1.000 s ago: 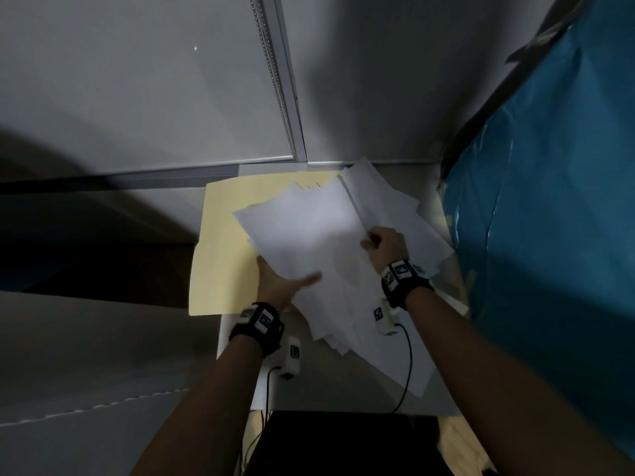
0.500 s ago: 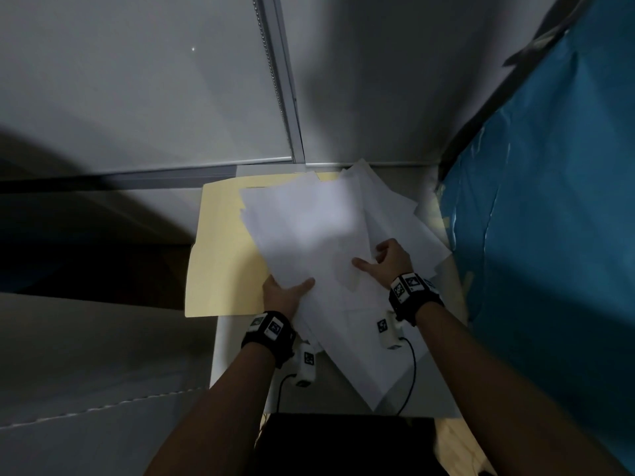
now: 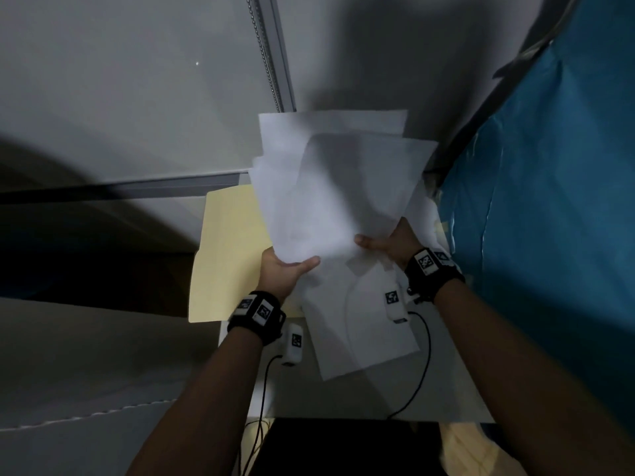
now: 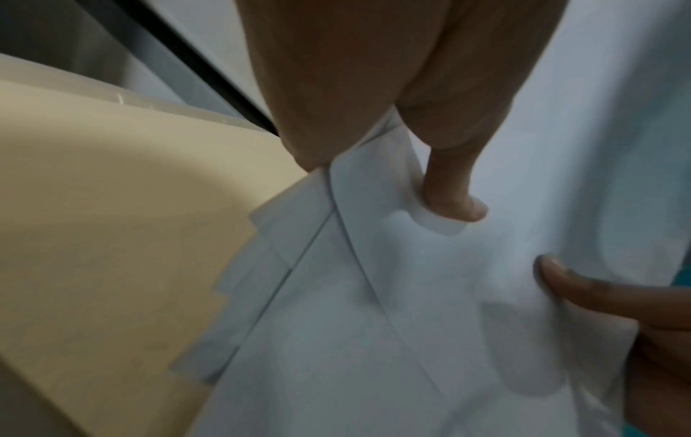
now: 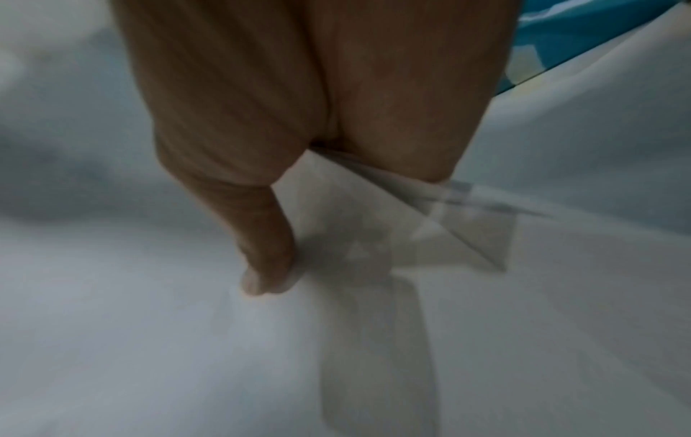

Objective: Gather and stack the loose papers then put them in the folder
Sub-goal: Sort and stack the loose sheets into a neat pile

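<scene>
A bundle of several white papers (image 3: 336, 187) stands tilted upright above the table, its sheets fanned unevenly. My left hand (image 3: 285, 269) grips its lower left edge, thumb on the front; in the left wrist view the thumb (image 4: 452, 192) presses the sheets (image 4: 374, 295). My right hand (image 3: 388, 243) grips the lower right edge, with the thumb (image 5: 269, 260) on the paper (image 5: 149, 340). More white sheets (image 3: 360, 321) lie flat on the table below. The open cream folder (image 3: 226, 255) lies flat to the left, partly under the papers.
A small white table (image 3: 446, 389) carries everything. A blue sheet (image 3: 549, 201) hangs close on the right. A grey wall with a metal rail (image 3: 271, 53) stands behind. Black cables (image 3: 424, 365) run from the wrist cameras over the table's near edge.
The papers were lying on the table under both hands; both hands have now lifted a bundle up and tipped it upright. A few sheets stayed on the table.
</scene>
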The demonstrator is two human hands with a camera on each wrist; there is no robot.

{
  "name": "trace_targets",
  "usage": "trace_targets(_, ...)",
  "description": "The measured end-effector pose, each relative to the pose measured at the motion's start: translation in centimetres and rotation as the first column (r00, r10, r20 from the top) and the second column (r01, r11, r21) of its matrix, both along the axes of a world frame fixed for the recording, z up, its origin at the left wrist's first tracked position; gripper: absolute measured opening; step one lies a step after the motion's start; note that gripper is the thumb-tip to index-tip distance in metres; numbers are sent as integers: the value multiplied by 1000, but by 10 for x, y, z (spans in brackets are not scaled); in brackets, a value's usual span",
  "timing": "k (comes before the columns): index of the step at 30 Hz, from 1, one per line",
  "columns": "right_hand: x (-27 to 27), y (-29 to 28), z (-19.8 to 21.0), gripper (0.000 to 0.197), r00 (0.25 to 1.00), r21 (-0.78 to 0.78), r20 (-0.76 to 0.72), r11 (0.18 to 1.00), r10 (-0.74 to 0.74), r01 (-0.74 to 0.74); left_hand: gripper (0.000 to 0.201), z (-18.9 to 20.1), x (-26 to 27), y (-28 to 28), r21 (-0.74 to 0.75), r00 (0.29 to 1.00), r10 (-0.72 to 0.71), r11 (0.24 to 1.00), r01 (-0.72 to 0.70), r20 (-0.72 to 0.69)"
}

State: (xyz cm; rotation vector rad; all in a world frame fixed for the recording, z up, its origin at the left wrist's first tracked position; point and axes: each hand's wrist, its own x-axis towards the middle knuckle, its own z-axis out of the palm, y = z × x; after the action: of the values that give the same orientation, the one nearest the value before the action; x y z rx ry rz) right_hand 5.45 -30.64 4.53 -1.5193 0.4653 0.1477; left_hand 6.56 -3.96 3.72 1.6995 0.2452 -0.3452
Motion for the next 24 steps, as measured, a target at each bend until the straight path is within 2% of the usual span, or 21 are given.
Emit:
trace_targets(3,1,10,5,47,994,-42,41,994,-104,106,43,6,9,-11,35,999,21,999,-23,38)
trace_targets(6,2,19,22,47,985,-68,93,986,-145,152,41,20,14,-17,57,993,84,994,-89,81)
trace_targets(10,6,26,79,46,963,-67,217,982,-160,178,45,63,18,-21,29,975,123,991,-131,187)
trace_targets(14,-3,18,142,62,868,-196,462,933,-182,301,35,126,8,-30,-64,906,160,987,-147,392)
trace_targets(16,-7,17,149,65,821,-228,538,905,-191,360,34,150,3,-37,-109,872,163,986,-126,462)
trace_targets(18,-10,18,144,66,832,-266,520,890,-192,371,31,157,3,-42,-137,853,165,984,-111,495)
trace_targets(20,-12,20,134,72,872,-278,440,890,-216,361,26,148,7,-42,-155,857,175,981,-112,485)
trace_targets(24,-16,20,107,53,914,-200,353,938,-201,284,35,113,8,-37,-143,895,177,981,-128,410)
